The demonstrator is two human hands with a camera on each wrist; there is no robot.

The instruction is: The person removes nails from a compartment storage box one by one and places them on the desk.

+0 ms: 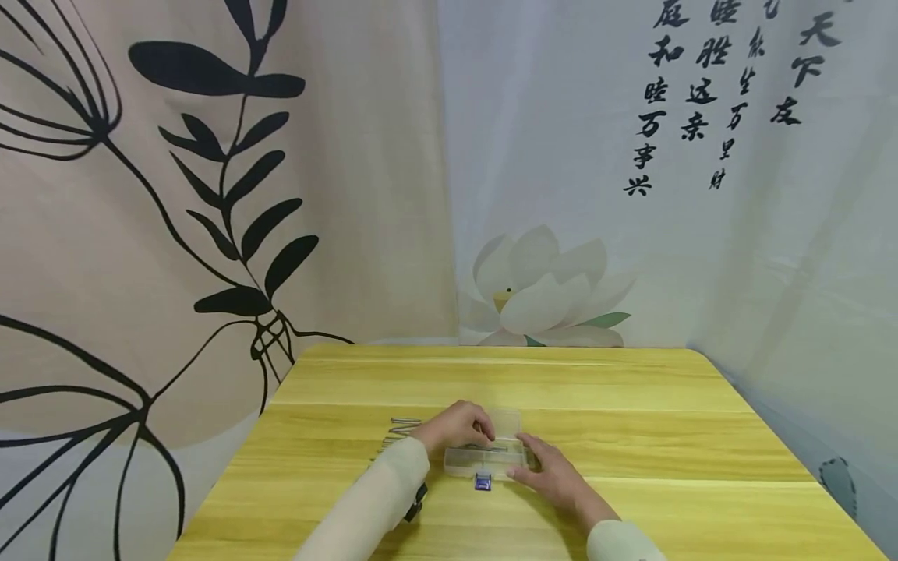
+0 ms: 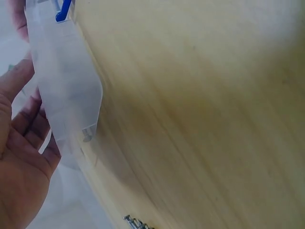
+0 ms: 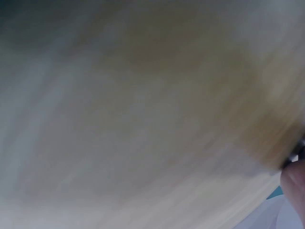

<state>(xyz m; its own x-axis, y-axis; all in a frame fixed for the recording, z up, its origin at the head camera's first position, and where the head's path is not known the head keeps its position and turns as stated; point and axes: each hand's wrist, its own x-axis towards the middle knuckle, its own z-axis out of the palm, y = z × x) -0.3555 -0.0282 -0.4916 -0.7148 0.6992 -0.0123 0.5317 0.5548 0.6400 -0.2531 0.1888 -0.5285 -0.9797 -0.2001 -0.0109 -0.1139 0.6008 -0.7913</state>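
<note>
A clear plastic box [image 1: 463, 471] with a blue latch [image 1: 482, 481] lies on the table, its lid [image 1: 507, 421] folded back. Thin dark metal pieces [image 1: 491, 448] lie inside it. My left hand [image 1: 456, 428] is over the box's left part, fingers bent down towards the inside. In the left wrist view the left thumb [image 2: 19, 78] and fingers stand apart beside the box wall [image 2: 71, 81]. With thumb and fingers, my right hand [image 1: 554, 474] holds the box's right end. The right wrist view shows only a fingertip [image 3: 295, 179] beside something dark.
Several metal screws [image 1: 401, 425] lie in a loose row left of the box, partly behind the left forearm; their ends [image 2: 136, 223] show in the left wrist view. The wooden table [image 1: 673, 436] reaches back to a printed curtain [image 1: 393, 195]. A black band sits at the left wrist.
</note>
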